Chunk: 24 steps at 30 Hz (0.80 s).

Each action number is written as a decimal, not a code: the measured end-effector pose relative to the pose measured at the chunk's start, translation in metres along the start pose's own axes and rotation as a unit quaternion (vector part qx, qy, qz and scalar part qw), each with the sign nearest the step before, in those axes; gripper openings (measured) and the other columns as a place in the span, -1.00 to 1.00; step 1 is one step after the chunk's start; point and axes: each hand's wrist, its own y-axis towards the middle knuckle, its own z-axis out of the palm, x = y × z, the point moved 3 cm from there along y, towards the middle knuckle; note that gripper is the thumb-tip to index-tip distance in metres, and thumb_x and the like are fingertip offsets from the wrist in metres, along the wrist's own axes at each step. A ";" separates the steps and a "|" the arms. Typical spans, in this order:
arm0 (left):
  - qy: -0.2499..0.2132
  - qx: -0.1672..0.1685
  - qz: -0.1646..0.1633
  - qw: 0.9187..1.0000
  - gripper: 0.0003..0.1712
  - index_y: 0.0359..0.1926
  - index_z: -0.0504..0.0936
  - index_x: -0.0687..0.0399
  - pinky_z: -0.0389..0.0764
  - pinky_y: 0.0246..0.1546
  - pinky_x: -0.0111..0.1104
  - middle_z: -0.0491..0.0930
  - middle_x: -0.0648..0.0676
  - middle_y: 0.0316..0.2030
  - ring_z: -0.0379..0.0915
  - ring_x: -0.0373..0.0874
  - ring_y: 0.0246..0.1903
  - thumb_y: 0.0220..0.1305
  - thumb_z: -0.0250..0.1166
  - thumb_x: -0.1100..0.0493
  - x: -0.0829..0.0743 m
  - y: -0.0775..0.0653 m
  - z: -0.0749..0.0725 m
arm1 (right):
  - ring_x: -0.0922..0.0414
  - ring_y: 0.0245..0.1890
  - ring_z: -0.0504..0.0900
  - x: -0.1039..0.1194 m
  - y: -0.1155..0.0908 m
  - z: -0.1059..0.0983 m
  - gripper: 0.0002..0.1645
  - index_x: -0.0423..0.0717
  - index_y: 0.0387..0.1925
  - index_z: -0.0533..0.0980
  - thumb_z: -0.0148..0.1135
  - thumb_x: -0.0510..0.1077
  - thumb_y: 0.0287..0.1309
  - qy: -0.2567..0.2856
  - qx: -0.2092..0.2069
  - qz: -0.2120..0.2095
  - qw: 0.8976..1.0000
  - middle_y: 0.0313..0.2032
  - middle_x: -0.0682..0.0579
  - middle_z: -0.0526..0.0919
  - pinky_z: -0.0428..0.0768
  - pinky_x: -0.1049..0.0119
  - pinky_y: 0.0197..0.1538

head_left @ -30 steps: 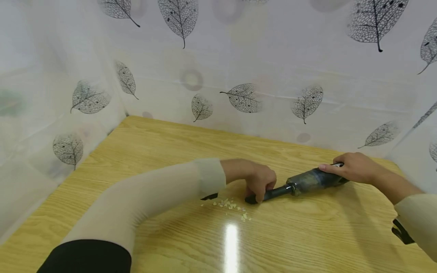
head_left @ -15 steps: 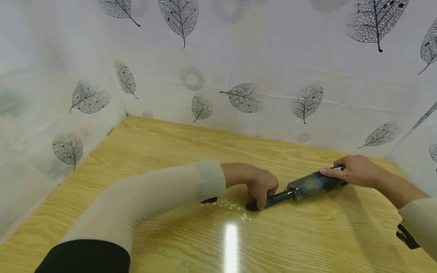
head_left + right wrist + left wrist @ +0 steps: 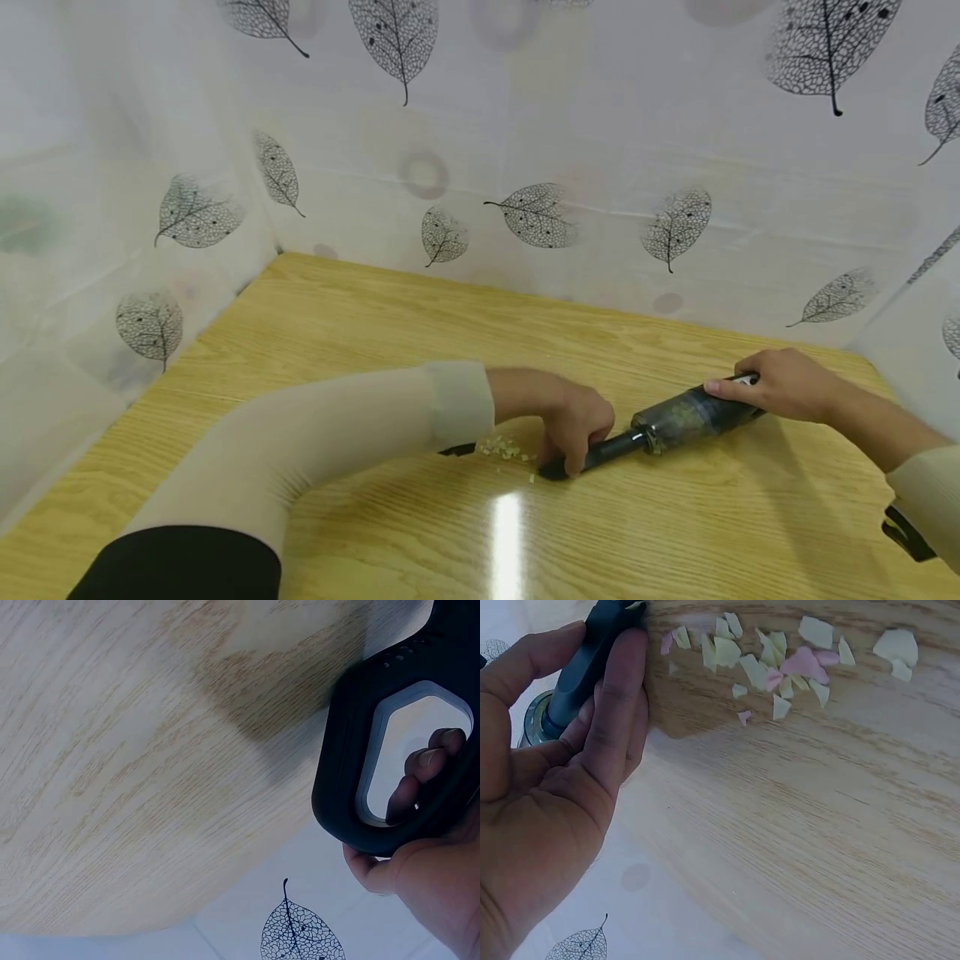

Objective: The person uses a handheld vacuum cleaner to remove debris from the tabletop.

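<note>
A dark handheld vacuum cleaner with a see-through dust cup slants across the right half of the wooden table in the head view. My right hand grips its loop handle, fingers passing through the opening in the right wrist view. With thumb and fingers my left hand pinches the narrow black nozzle near its tip. Small paper scraps, pale yellow and pink, lie scattered just left of the nozzle mouth. One yellowish bit shows at the mouth in the left wrist view. Light pieces show inside the dust cup.
The wood-grain table reaches back to a pale curtain printed with skeleton leaves, which also hangs along the left and right sides. A bright light reflection falls on the tabletop in front of the scraps.
Both hands and the vacuum cleaner have moved slightly toward the front of the table. The nearest scraps beside the nozzle tip have thinned out to one or two pieces.
</note>
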 end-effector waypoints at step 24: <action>0.008 -0.012 -0.014 1.000 -0.71 -0.26 0.39 0.14 0.75 -0.41 -0.39 0.53 0.07 -0.29 0.72 -0.04 -0.47 0.14 0.37 0.39 0.013 -0.004 -0.012 | 0.15 -0.51 0.55 0.002 0.010 -0.001 -0.41 -0.18 -0.30 0.66 0.09 0.27 0.39 -0.011 -0.006 0.018 1.000 -0.42 0.03 0.66 0.52 0.17 -0.36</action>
